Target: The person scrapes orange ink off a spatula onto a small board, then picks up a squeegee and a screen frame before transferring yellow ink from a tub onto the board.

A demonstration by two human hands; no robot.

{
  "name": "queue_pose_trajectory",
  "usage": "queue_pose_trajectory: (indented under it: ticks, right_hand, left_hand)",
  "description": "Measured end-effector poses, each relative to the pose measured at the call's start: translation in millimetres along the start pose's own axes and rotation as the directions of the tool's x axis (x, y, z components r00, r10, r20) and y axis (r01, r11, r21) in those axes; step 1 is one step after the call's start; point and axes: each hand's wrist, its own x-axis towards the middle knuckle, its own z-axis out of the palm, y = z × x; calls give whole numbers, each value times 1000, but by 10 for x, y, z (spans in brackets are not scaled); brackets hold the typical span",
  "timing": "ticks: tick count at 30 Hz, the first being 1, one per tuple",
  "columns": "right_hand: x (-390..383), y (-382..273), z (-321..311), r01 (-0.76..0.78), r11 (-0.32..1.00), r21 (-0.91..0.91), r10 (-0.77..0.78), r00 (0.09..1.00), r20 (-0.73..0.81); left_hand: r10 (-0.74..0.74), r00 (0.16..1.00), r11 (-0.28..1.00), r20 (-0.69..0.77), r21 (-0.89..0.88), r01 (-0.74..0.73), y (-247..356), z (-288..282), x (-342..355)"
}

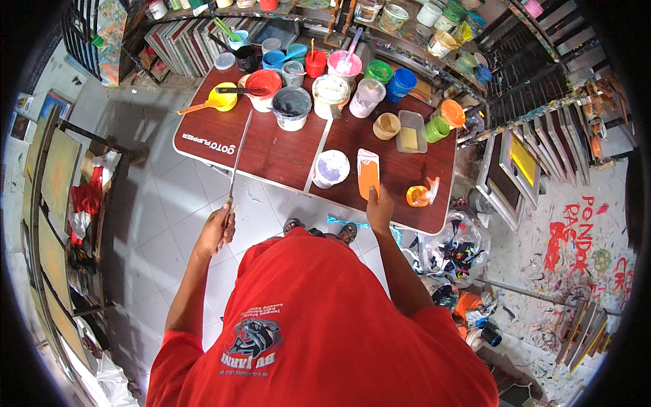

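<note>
My left hand (218, 230) is closed round the lower end of a long, thin grey stick or blade (238, 157), which slants up past the front edge of the table (271, 152). Over the table's right half, my right hand (380, 209) grips the lower end of a flat orange scraper (368, 178) with white smears along its edges. A white tub of pale lilac paint (331, 168) stands left of the scraper. To its right is a small orange cup (417, 196) with a white-and-orange piece beside it.
Paint tubs crowd the table's back, among them a dark grey one (291, 107), a red one (263, 88) and a yellow ladle (220, 99). A clear box (411, 133) holds a sponge-like block. Framed screens (183, 51) and paint-laden shelves line the walls. Plastic bags (458, 247) lie right.
</note>
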Motion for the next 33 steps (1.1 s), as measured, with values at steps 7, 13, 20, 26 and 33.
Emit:
queue_pose_trajectory:
  ticks: [7, 13, 20, 26, 33]
  right_hand:
    - [-27, -60, -27, -20, 998, -62, 23, 998, 55]
    - [-40, 12, -12, 80, 986, -149, -70, 995, 70]
    - [-16, 96, 22, 164, 938, -306, -104, 973, 204]
    - [112, 198, 92, 180, 834, -521, -29, 958, 285]
    - [224, -34, -50, 89, 839, -537, 50, 970, 239]
  left_hand:
    - [-18, 1000, 1000, -6, 3, 18, 50, 27, -1]
    - [-28, 999, 1000, -18, -5, 28, 39, 19, -26]
    - [-9, 1000, 1000, -21, 5, 9, 34, 23, -28]
    - [-10, 1000, 1000, -24, 11, 11, 53, 5, -8]
    - [-31, 998, 998, -52, 51, 34, 9, -20, 4]
